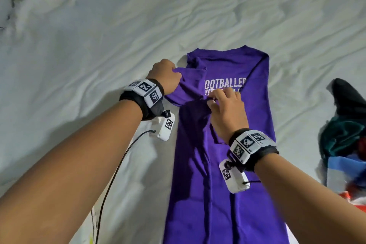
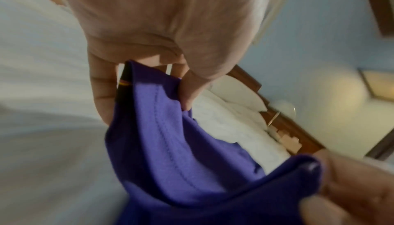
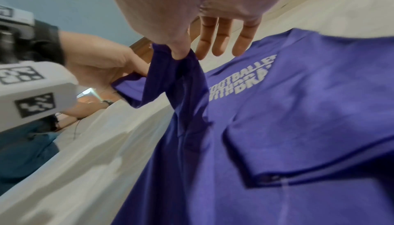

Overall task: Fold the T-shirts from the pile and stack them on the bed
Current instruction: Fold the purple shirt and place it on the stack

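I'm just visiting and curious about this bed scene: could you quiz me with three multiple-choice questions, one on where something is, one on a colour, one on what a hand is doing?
1. Where is the pile of clothes?
A. at the person's right
B. at their left
C. on the shirt

2. What colour is the T-shirt?
A. red
B. purple
C. white

3. What is the left hand doing?
A. resting flat
B. hanging idle
C. gripping the sleeve

Answers: A, it lies at the frame's right edge; B, purple with white lettering; C, fingers curl round the fabric.
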The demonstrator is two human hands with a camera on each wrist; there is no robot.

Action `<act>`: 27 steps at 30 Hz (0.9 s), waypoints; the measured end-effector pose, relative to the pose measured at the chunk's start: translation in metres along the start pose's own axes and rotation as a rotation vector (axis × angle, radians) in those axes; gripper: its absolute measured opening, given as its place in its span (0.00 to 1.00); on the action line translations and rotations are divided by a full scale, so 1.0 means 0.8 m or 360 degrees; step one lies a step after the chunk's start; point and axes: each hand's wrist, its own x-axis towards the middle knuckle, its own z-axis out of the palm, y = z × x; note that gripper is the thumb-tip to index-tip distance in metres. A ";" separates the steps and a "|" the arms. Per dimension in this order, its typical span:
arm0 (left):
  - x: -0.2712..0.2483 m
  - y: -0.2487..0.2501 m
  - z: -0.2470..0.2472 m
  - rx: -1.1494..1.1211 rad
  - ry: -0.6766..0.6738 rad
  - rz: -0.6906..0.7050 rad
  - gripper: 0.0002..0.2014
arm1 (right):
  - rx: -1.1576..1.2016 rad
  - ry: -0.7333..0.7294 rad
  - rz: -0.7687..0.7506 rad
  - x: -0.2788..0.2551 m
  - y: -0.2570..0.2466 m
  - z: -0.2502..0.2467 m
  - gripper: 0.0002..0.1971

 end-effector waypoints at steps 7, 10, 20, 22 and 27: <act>-0.077 0.005 0.067 -0.0963 0.0078 -0.0329 0.12 | -0.0013 -0.0008 -0.0057 -0.033 0.086 -0.040 0.05; -0.108 -0.018 0.118 -0.1082 0.0002 -0.0637 0.14 | -0.0165 -0.0105 -0.0117 -0.048 0.121 -0.044 0.08; -0.127 -0.041 0.153 -0.0711 0.0150 -0.0444 0.24 | -0.0427 -0.0097 -0.0054 -0.060 0.067 -0.028 0.22; -0.124 -0.046 0.154 -0.0617 0.0146 -0.0410 0.19 | -0.0389 -0.0207 0.0017 -0.058 0.054 0.002 0.28; -0.120 -0.062 0.150 -0.0530 0.0226 -0.0427 0.06 | -0.0523 -0.0499 0.0188 -0.084 0.057 0.077 0.40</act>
